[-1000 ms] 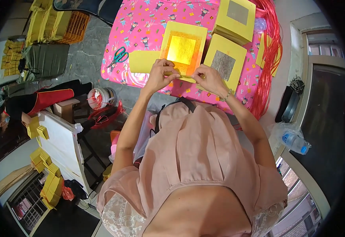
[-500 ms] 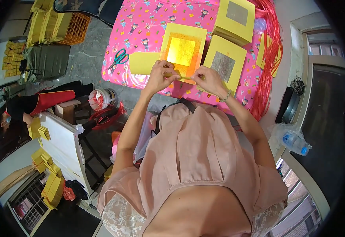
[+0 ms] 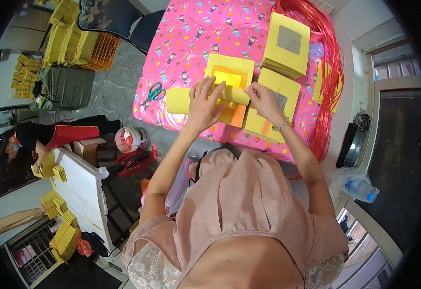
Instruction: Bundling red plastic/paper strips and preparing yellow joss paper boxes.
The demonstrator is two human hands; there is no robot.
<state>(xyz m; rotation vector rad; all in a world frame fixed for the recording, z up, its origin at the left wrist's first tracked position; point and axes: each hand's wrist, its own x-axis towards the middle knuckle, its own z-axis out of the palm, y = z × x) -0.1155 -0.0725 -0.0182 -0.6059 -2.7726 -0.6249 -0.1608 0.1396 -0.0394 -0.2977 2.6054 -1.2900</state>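
A yellow paper sheet (image 3: pixel 234 94) is curled up across a stack of yellow paper (image 3: pixel 227 59) bearing an orange and gold square. My left hand (image 3: pixel 202 105) lies over the left end of the curl, fingers spread and touching it. At the right end, my right hand (image 3: pixel 264 102) pinches the sheet's edge between thumb and fingers. Beside it, a second yellow paper stack (image 3: pixel 266 77) carries a silver square, partly hidden by that hand. A flat yellow paper piece (image 3: pixel 177 100) extends left of my left hand.
Green-handled scissors (image 3: pixel 155 92) lie on the pink patterned tablecloth (image 3: pixel 191 43). Another yellow stack (image 3: pixel 274 26) stands farther back. Red plastic strands (image 3: pixel 333 96) hang over the table's right side. At left, a person (image 3: pixel 71 135) handles yellow paper at a white table (image 3: pixel 78 188).
The yellow sheet's near edge has been lifted and curled away from me, uncovering orange beneath. My left hand has spread over it; my right hand has moved up with its corner. The view has shifted.
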